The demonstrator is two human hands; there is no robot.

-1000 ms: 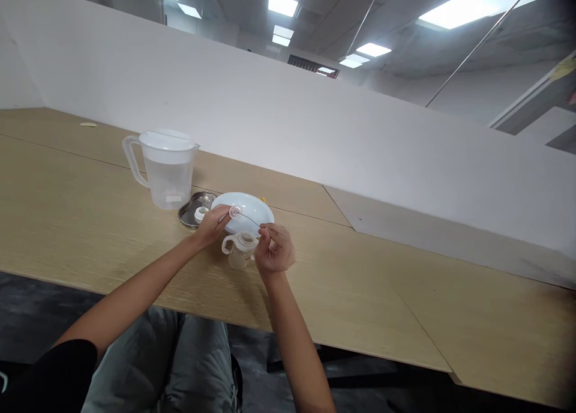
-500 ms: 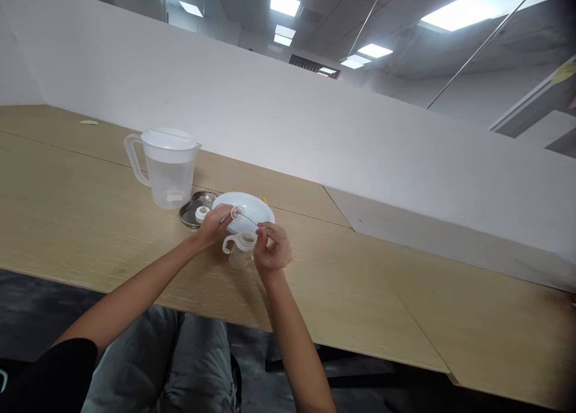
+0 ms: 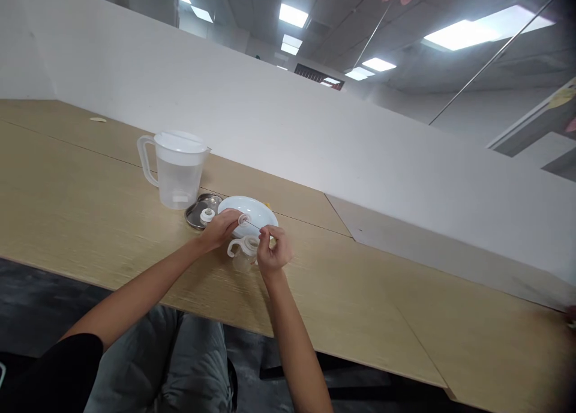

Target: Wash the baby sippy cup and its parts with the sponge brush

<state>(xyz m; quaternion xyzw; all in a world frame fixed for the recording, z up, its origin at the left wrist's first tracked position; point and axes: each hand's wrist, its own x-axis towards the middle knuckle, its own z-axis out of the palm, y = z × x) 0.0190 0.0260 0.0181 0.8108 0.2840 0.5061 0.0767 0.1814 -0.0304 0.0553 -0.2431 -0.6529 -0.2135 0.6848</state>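
My left hand [image 3: 224, 226] pinches a small clear round piece, apparently a bottle nipple [image 3: 243, 220], over the white bowl [image 3: 227, 204]. Between the fingertips of my right hand [image 3: 274, 249] is a thin dark rod [image 3: 253, 225], perhaps a fine brush; its far end reaches into the nipple. Just below both hands stands a clear baby bottle [image 3: 244, 260] with white handles, its mouth open and its right side partly hidden by my right hand. A white ring-shaped cap [image 3: 207, 215] lies in the metal tray [image 3: 194, 219] left of the bowl.
A lidded clear pitcher [image 3: 180, 179] holding liquid stands behind the tray, handle to the left. A white partition [image 3: 288, 125] rises along the back of the wooden table [image 3: 112, 221]. Something small and yellow [image 3: 268, 205] peeks out behind the bowl.
The view has shifted slightly, so the table items appear a little further right. Both hands keep their holds, the rod still at the nipple.
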